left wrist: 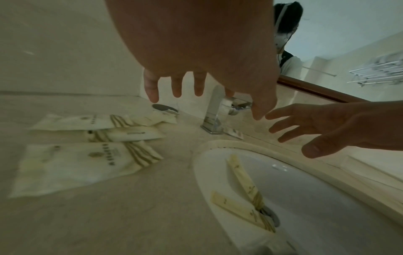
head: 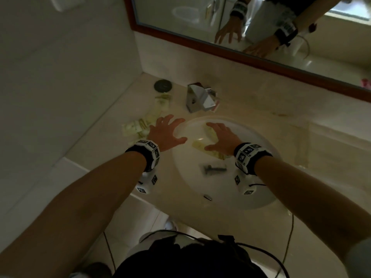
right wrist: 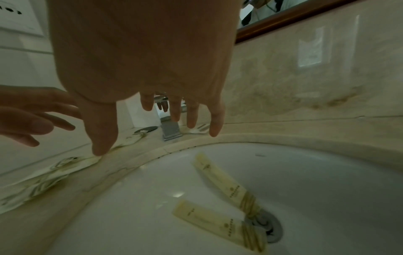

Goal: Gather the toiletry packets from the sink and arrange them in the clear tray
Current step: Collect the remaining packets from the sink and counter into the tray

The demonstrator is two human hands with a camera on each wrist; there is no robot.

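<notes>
I see both hands hovering spread over the sink (head: 259,197), neither holding anything. My left hand (head: 166,133) hangs above the basin's left rim, its grip wide, fingers splayed. My right hand (head: 222,139) floats over the middle of the basin, its grip just as wide. Two packets (right wrist: 222,181) lie in the bowl, their striped ends meeting at the drain (right wrist: 270,227). More packets (left wrist: 72,165) lie scattered on the counter (left wrist: 109,224) left of the sink, running back toward the far-left corner. The tap (head: 200,98) stands at the counter's back edge behind the basin, under the mirror (head: 261,27). I cannot make out a clear tray.
</notes>
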